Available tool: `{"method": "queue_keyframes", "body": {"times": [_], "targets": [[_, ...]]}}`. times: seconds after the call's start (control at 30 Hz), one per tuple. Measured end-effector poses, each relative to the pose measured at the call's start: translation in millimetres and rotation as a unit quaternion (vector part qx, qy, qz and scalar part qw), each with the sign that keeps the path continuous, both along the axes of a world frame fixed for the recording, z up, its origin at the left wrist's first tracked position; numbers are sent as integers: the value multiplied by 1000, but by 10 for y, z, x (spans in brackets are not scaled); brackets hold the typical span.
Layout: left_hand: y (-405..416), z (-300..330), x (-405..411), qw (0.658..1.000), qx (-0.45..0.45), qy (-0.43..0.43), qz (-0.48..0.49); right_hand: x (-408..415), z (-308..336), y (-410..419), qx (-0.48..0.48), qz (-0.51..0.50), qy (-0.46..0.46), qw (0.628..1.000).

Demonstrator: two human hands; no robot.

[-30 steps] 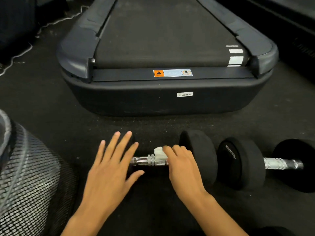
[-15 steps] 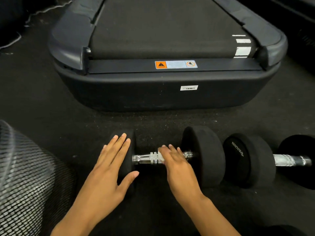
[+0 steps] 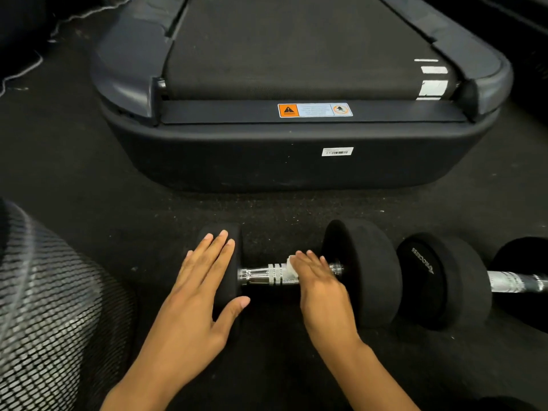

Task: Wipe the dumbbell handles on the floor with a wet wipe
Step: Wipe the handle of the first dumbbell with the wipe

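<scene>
1. Biggest thing out front: the treadmill (image 3: pixel 296 137), its rear end sitting on the floor (image 3: pixel 74 179) well beyond your grip. Not part of the job, just the backdrop.
2. Off to the left of your grip there's a mesh basket (image 3: pixel 50 307), blurry and near the camera. Can't tell what's in it.
3. The dumbbell you're working on (image 3: pixel 360 271) lies on the floor with its long axis running left to right, straight across in front of you. Your left hand (image 3: pixel 195 292) lies flat with straight fingers on its left weight head, pressing it so it doesn't roll. That hand isn't curled round anything.
4. A second dumbbell (image 3: pixel 441 280) sits just to the right of your grip, end to end with the first, same left-right axis. Its handle (image 3: pixel 513 281) is bare and untouched by either hand. Your right hand is the nearer one, so I'd guess that's the next stop.
5. Your right hand (image 3: pixel 323 286) is the grip here: fingers laid over the chrome handle (image 3: pixel 261 275), pressing the wipe onto it. Fingers look mostly straight and a bit motion-blurred.
6. The wet wipe (image 3: pixel 292 266) is mostly hidden under those fingers. A white bit pokes out on the left, touching the bar.
</scene>
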State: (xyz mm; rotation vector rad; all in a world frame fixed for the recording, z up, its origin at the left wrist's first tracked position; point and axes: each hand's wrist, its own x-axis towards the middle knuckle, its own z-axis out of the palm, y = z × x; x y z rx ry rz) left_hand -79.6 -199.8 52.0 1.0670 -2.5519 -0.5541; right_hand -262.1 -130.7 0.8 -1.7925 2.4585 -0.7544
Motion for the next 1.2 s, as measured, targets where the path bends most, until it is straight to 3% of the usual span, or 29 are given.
{"method": "queue_keyframes", "body": {"times": [0.23, 0.33, 0.43, 0.73, 0.8, 0.9, 0.97, 1.2], "targets": [[-4, 6, 10, 1000, 4, 8, -3, 39, 10, 94, 19, 53, 20, 998], [-2, 1, 21, 1000, 2, 14, -8, 73, 6, 147, 37, 54, -38, 997], [-1, 5, 23, 1000, 3, 17, -7, 28, -22, 136, 1, 54, -78, 995], [-26, 6, -5, 1000, 4, 10, 0, -72, -114, 42, -75, 87, -43, 992], [-20, 9, 0, 1000, 4, 11, 3, -83, -2, -35, -54, 66, -44, 995], [-16, 0, -7, 1000, 3, 9, -1, -51, 143, -208, 71, 53, -53, 995], [-19, 1, -5, 1000, 7, 8, 4, -14, 123, -221, 87, 52, -36, 994], [9, 8, 5, 1000, 3, 14, 4, -16, -35, -73, 5, 61, -14, 998]]}}
